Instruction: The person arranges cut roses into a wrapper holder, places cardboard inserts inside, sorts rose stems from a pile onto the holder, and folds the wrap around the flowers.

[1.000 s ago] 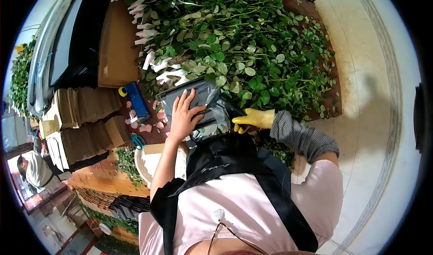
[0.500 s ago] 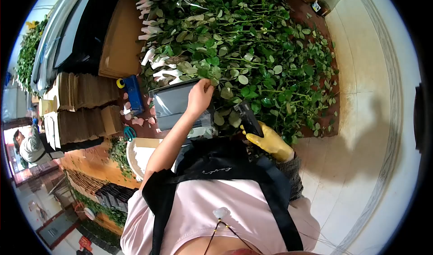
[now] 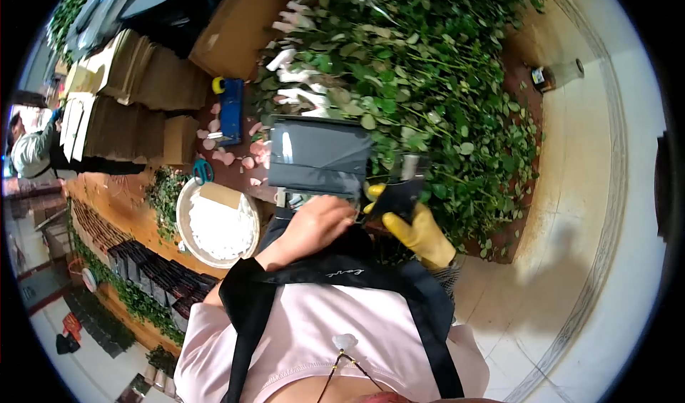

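My left hand (image 3: 321, 221), bare, has its fingers curled together just below the lower edge of a dark glossy sheet stack (image 3: 317, 153); what is under the fingertips is hidden. In a yellow glove, my right hand (image 3: 421, 239) grips a black stapler-like tool (image 3: 399, 197) with a silvery part at its far end. Beyond both hands lies a big heap of leafy green rose stems (image 3: 428, 96), with pale pink wrapped heads (image 3: 303, 98) along its left side.
A white basket (image 3: 182, 221) of small white pieces stands at left, near teal scissors (image 3: 203, 170). Behind are a blue tape dispenser (image 3: 230, 110), loose pink petals (image 3: 225, 157) and cardboard stacks (image 3: 128, 128). A glass bottle (image 3: 560, 75) stands right; a co-worker (image 3: 32, 150) is far left.
My left hand has moved from the stems, over the dark sheets, down toward my body. The tool in my right hand has turned more upright. The whole view has shifted.
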### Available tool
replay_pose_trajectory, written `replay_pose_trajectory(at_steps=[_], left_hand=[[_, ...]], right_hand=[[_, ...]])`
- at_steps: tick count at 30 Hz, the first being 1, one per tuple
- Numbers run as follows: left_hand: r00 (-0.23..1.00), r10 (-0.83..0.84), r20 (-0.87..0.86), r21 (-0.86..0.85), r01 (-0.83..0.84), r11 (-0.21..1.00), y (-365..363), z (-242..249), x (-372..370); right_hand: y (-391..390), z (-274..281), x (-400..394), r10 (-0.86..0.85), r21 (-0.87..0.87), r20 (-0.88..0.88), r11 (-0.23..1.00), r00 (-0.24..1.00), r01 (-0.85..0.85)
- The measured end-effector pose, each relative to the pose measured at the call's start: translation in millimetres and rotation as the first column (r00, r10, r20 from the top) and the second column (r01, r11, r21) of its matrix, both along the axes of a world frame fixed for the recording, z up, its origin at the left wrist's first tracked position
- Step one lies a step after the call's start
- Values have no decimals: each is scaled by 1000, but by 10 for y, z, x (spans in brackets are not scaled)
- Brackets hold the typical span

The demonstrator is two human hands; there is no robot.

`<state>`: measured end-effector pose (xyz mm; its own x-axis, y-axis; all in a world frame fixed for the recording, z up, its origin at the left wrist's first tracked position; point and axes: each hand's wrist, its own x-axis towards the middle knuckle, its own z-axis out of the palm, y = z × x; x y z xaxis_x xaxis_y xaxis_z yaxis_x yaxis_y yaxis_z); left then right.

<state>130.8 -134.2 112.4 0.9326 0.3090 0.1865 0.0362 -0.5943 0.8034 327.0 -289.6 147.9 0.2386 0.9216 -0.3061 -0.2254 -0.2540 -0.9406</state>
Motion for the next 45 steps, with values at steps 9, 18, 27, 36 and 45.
replay_pose_trajectory(at_steps=[9, 18, 27, 36, 45], left_hand=[[753, 569, -332, -378, -658, 651, 635, -711, -1321], [702, 577, -418, 352, -460, 815, 1692, -1640, -1373], [713, 690, -125, 274, -644, 715, 1421, -1544, -1949], [740, 665, -98, 265, -625, 734, 1656, -1619, -2160], [764, 636, -109, 198, -610, 767, 1664, -1747, -2205]], right_hand=[[1539, -340, -1424, 689, -430, 598, 707, 409, -562], [3906, -1497, -1753, -134, -89, 289, 982, 948, 166], [3413, -1362, -2279, -115, -266, -67, 959, 991, 94], [3059, -478, -2085, -92, -310, 49, 945, 995, 103], [2094, -389, -439, 653, -986, -119, 11, 748, -166]])
